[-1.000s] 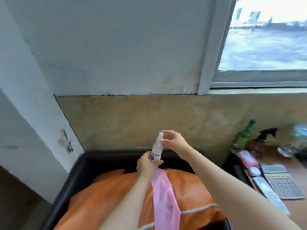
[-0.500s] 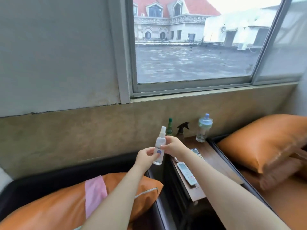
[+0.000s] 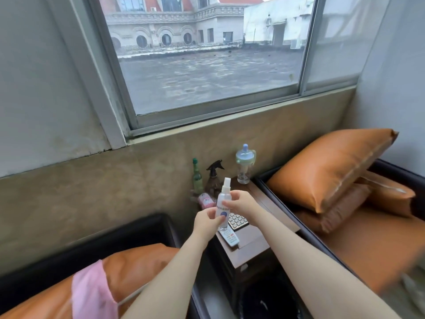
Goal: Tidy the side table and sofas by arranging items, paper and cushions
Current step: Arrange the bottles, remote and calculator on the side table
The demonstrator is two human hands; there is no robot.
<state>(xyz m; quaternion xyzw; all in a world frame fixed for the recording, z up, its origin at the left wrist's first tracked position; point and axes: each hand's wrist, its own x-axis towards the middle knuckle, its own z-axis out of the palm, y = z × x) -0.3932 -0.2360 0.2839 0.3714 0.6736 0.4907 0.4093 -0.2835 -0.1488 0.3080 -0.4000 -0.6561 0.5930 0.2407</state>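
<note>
Spray bottle [image 3: 222, 204] now over side table [image 3: 250, 240], both hands' grip grasping it, calculator [image 3: 238, 220] underneath

The spray bottle [image 3: 222, 204] is clear, glossy plastic with a white plastic cap and a printed label. The side table [image 3: 259, 240] is dark wood with a smooth, faintly shiny top. On it stand a green glass-like bottle [image 3: 197, 177], a brownish translucent sprayer [image 3: 213, 178] with a black plastic trigger, and a clear plastic cup [image 3: 244, 163] with a pale lid. The remote [image 3: 228, 236] looks like white plastic. The cushions [image 3: 326, 169] are orange leather-like, smooth with a soft sheen. A pink cloth [image 3: 92, 293] looks matt. The wall [image 3: 92, 199] below the window is rough and mottled.
</note>
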